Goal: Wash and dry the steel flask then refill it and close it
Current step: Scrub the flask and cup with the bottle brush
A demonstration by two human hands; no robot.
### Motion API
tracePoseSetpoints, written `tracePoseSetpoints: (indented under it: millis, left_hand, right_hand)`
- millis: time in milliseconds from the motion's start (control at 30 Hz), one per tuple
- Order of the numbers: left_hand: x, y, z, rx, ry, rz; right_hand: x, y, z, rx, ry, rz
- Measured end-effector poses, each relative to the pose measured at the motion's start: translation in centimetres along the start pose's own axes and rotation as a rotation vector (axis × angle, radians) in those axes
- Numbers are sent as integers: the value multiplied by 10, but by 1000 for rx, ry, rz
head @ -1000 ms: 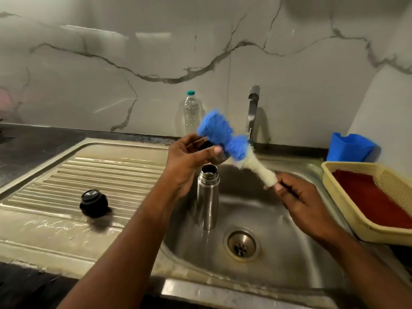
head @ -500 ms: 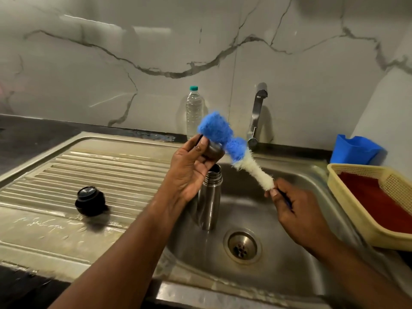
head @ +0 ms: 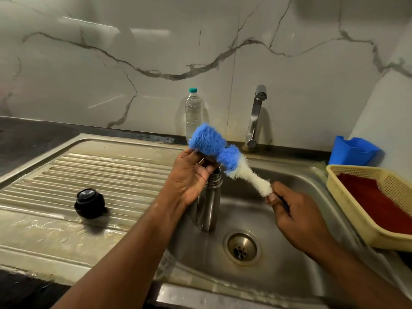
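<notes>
The steel flask (head: 210, 206) stands upright and uncapped in the sink basin (head: 289, 259). Just above its mouth, my left hand (head: 191, 177) curls around a small steel piece (head: 201, 161) that the fingers and brush mostly hide. A bottle brush has its blue head (head: 208, 142) resting against that hand, and its white bristles (head: 252, 178) run down to the right. My right hand (head: 289, 210) grips the brush handle over the basin. The flask's black stopper (head: 89, 202) lies on the drainboard at the left.
A tap (head: 256, 117) and a clear water bottle (head: 193, 112) stand at the back wall. At the right edge sit a yellow basket (head: 347, 201) with a red cloth (head: 374, 201) and a blue holder (head: 352, 150). The ribbed drainboard (head: 100, 170) is wet.
My left hand has sunk a little and now covers part of the flask's mouth. The brush stays pressed against it, and my right hand has shifted slightly with the handle.
</notes>
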State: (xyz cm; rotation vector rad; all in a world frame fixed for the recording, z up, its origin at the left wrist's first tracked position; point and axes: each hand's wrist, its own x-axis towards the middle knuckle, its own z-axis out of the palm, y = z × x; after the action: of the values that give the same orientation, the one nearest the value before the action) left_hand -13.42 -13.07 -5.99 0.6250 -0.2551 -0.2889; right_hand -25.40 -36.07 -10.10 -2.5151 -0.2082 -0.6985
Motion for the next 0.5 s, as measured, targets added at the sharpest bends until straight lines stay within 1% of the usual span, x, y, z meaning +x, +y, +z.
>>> tracePoseSetpoints:
  millis: [133, 267, 333, 400, 467, 500]
  left_hand:
    - [1, 2, 0, 21, -18, -23]
    - [2, 4, -2, 36, -26, 8]
    - [2, 4, -1, 36, -27, 19]
    - [1, 4, 0, 42, -41, 15]
    - [1, 3, 0, 27, -37, 0]
    - [1, 3, 0, 20, -21, -1]
  right_hand:
    - [1, -3, 0, 82, 54, 79]
    - [2, -6, 0, 74, 12, 76]
    - [2, -5, -3, 116, 41, 107]
    - [1, -9, -5, 124, 53, 67]
    - [0, -12, -5, 69, 21, 4]
    - [1, -11, -4, 60, 16, 24]
